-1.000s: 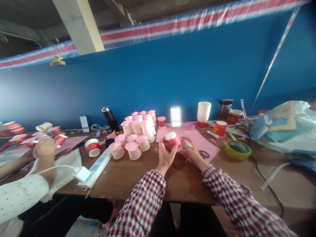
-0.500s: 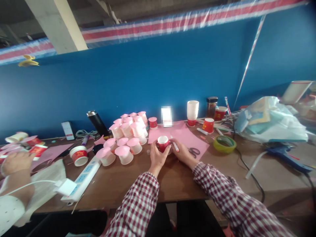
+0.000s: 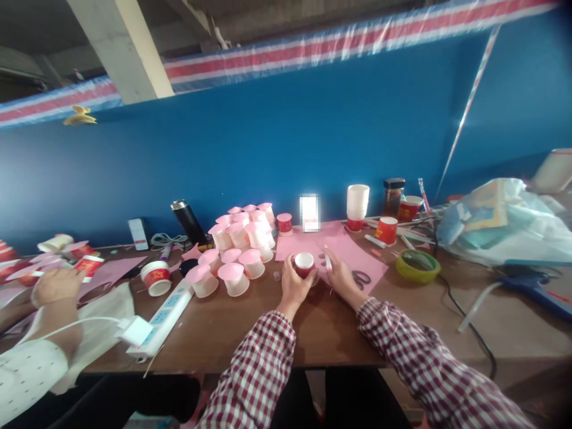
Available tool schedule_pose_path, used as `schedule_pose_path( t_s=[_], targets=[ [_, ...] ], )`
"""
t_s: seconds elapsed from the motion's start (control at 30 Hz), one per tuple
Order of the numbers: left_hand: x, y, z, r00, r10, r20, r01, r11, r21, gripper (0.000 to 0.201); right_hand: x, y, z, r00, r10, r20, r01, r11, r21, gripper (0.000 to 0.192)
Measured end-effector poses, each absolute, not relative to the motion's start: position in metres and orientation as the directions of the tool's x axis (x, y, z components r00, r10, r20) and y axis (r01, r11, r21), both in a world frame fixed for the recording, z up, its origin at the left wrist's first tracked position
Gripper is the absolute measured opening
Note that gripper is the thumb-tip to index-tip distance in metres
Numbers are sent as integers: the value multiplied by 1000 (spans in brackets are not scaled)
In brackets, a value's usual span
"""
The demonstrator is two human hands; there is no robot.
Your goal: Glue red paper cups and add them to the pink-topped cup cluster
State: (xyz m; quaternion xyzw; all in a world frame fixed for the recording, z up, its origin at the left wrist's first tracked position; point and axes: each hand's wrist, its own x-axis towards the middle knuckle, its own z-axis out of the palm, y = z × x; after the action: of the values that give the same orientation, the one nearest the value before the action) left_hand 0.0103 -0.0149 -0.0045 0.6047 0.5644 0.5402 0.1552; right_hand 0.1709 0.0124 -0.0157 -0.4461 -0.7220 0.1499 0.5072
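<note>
My left hand (image 3: 295, 285) is wrapped round a red paper cup (image 3: 305, 271) with a white round end facing up. A pale edge shows low beside the cup, partly hidden by my fingers. Just to the right, my right hand (image 3: 343, 279) grips a slim white marker (image 3: 328, 260), held upright and apart from the cup. Beneath and behind this hand lie pink paper sheets (image 3: 330, 235), with dark-handled scissors (image 3: 361, 279) on them. Left of my hands stand several white cups (image 3: 233, 279) topped with pink paper pieces. A red cup (image 3: 285, 224) with a pink top stands behind.
A white power strip (image 3: 167, 313) and a red-and-white cup (image 3: 156, 278) lie to the left. Beyond them is another person's hand (image 3: 60, 287). Rightward are stacked cups (image 3: 358, 205), yellow tape (image 3: 417, 266), a blue glue gun (image 3: 531, 292) and a plastic bag (image 3: 487, 217).
My right hand has moved away from the cup, taking the marker with it. My left hand keeps its hold on the cup. The whole view has shifted slightly.
</note>
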Motion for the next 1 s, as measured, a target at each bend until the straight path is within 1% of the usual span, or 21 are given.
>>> schedule_pose_path(
  t_s=[0.17, 0.3, 0.5, 0.77, 1.0],
  targets=[
    [11, -16, -5, -210, 832, 514, 497, -362, 789, 65, 168, 15, -18, -33, 791, 611, 527, 533, -662, 61],
    [11, -16, -6, -199, 825, 529, 500, -379, 779, 66, 166, 15, -18, -3, 792, 610, 545, 513, -663, 61],
    [10, -14, -8, -191, 848, 494, 502, -348, 792, 75, 165, 14, -17, -64, 785, 616, 529, 550, -646, 61],
    [10, -14, -9, -183, 843, 506, 496, -365, 788, 72, 167, 9, -10, -128, 782, 610, 482, 587, -651, 65],
    [10, -14, -7, -181, 854, 487, 513, -341, 788, 75, 166, 1, -2, -127, 800, 587, 446, 575, -686, 55]
  ],
)
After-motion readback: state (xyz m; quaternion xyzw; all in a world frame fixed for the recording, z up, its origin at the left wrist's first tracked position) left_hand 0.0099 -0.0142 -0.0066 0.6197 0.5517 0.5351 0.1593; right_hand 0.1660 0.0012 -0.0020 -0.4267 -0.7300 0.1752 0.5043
